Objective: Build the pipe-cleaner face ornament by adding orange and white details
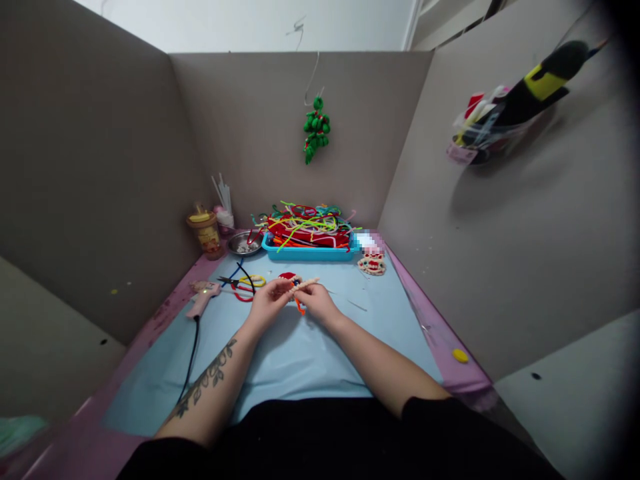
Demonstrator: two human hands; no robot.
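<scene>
Over the blue cloth [340, 360], my left hand [269, 301] and my right hand [318, 304] come together with bent fingers around a small pipe-cleaner piece [311, 283]. Cream, red and blue parts of it show above the fingers, and an orange end [300, 308] hangs below. My fingers cover much of it, so its full shape is hidden. Left of my left hand lie scissors [242, 293] with red and yellow handles, beside a pink glue gun [204, 297]. A thin pale stem [354, 305] lies right of my right hand.
Behind my hands stands a blue tray [315, 254] heaped with colourful pipe cleaners [313, 227]. To its left are a metal bowl [245, 244] and a lidded cup [206, 235]. A red-and-cream figure [372, 264] lies at right. Grey partitions [240, 133] enclose three sides.
</scene>
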